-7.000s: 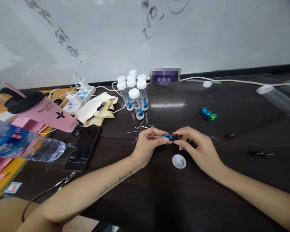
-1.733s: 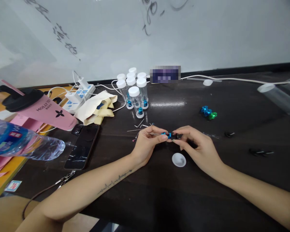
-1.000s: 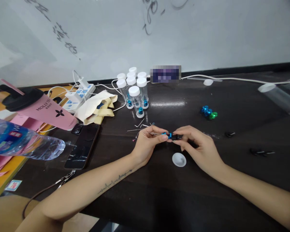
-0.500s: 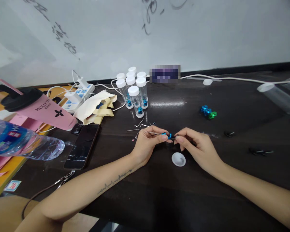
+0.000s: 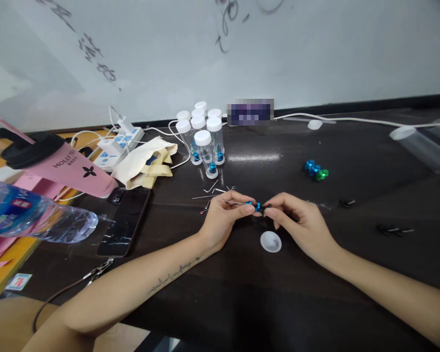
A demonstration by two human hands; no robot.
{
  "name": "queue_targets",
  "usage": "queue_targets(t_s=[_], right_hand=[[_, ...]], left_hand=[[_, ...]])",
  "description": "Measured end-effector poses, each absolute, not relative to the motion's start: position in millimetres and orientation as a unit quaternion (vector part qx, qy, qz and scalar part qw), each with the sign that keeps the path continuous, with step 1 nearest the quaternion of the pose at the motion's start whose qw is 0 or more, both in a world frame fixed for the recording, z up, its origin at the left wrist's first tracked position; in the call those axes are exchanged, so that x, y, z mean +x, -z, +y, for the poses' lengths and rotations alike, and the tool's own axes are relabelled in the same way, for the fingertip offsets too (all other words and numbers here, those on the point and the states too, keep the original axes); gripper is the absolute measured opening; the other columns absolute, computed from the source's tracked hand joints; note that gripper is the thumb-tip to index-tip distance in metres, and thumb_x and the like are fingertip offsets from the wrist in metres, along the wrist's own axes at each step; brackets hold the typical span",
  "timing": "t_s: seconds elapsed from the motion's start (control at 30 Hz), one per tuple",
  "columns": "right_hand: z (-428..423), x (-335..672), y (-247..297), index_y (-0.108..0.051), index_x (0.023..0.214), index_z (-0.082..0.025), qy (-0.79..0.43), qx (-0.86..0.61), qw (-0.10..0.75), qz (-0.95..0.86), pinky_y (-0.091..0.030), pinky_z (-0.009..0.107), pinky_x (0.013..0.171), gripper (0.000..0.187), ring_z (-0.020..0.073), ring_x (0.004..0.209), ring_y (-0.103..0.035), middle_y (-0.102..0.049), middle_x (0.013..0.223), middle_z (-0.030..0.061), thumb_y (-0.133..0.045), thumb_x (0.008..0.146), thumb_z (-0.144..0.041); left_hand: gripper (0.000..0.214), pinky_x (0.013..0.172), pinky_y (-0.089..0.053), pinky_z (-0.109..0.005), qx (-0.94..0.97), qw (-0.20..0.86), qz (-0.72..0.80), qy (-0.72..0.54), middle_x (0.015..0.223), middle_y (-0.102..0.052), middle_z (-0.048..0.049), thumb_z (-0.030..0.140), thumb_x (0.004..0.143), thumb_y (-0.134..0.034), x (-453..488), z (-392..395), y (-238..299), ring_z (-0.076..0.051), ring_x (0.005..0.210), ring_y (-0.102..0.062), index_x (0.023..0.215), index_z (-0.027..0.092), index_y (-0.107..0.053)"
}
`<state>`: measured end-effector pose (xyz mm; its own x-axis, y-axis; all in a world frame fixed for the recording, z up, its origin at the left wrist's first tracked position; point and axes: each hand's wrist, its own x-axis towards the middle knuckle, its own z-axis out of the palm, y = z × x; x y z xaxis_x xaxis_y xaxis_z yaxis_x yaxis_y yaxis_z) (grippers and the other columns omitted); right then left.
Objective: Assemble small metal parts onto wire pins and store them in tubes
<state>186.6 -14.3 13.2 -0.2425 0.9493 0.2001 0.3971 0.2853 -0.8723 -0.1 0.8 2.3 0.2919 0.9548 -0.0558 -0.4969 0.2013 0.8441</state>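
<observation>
My left hand (image 5: 225,217) is closed on a small blue metallic piece (image 5: 253,205), pinched between thumb and fingers. A thin metal rod (image 5: 231,201) runs leftward from this grip. Close by on the right, my right hand (image 5: 297,220) pinches a small black part (image 5: 266,208) that meets the blue piece; its exact shape is mostly hidden by the fingertips. Just below the hands lies a small white round dish (image 5: 270,242), with something small and grey in it. Several bent metal wires and hooks (image 5: 220,190) lie behind my left hand.
Clear tubes with white caps (image 5: 204,139) stand at the back, blue pieces inside. Blue and green metallic pieces (image 5: 315,170) and black parts (image 5: 394,231) lie to the right. On the left are a phone (image 5: 124,222), a pink cup (image 5: 73,166), a bottle (image 5: 33,215) and a power strip (image 5: 119,146).
Almost nothing differs. Both hands keep their grip on the blue piece and the black part in the same place, with only a very slight shift at the right fingertips.
</observation>
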Motion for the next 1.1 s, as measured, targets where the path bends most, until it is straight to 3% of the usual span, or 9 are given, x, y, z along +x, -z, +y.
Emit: queue_targets(t_s=[0.13,0.27,0.5,0.8,1.1], right_hand=[[-14.7,186.5,-10.0,-0.063,0.101,-0.023,-0.336,-0.455,0.422,-0.709,-0.045,0.03,0.061,0.012,0.0118,0.055,-0.055,-0.062,0.076,-0.0013,-0.065,0.09,-0.027],[-15.4,187.0,-7.0,-0.063,0.1,-0.024,-0.326,-0.427,0.439,-0.72,-0.048,0.031,0.064,0.009,0.0103,0.056,-0.056,-0.064,0.094,0.0016,-0.062,0.092,-0.022],[-13.5,187.7,-11.4,-0.064,0.09,-0.021,-0.348,-0.471,0.4,-0.705,-0.043,0.029,0.057,0.017,0.0142,0.055,-0.055,-0.058,0.06,-0.0029,-0.064,0.09,-0.038],[-12.3,187.1,-15.2,-0.059,0.067,-0.02,-0.381,-0.466,0.376,-0.705,-0.042,0.028,0.06,0.044,0.0154,0.062,-0.059,-0.061,0.062,0.0012,-0.043,0.1,-0.044],[-15.4,187.4,-10.2,-0.062,0.104,-0.022,-0.343,-0.472,0.398,-0.708,-0.042,0.028,0.055,0.015,0.0134,0.055,-0.056,-0.06,0.067,-0.0025,-0.06,0.093,-0.033]], left_hand=[[0.014,0.076,-0.051,-0.025,0.365,0.71,0.313,-0.515,0.076,-0.073,0.0003,0.016,0.067,-0.082,0.0,1.1,-1.4,-0.011,0.068,-0.069,0.077,0.016,-0.072],[0.014,0.077,-0.051,-0.026,0.365,0.712,0.316,-0.51,0.078,-0.073,-0.0001,0.016,0.067,-0.082,-0.1,1.4,-0.6,-0.011,0.068,-0.069,0.077,0.016,-0.072],[0.015,0.076,-0.052,-0.027,0.373,0.709,0.316,-0.509,0.078,-0.074,-0.001,0.018,0.067,-0.083,0.0,1.0,-2.0,-0.013,0.069,-0.07,0.077,0.016,-0.072],[0.015,0.076,-0.053,-0.028,0.378,0.707,0.314,-0.508,0.078,-0.074,-0.0008,0.018,0.067,-0.082,-0.1,0.6,-1.7,-0.014,0.068,-0.07,0.078,0.015,-0.072],[0.016,0.078,-0.052,-0.028,0.369,0.699,0.325,-0.519,0.077,-0.073,-0.0008,0.019,0.066,-0.083,-0.6,2.5,-0.7,-0.014,0.071,-0.07,0.077,0.016,-0.072]])
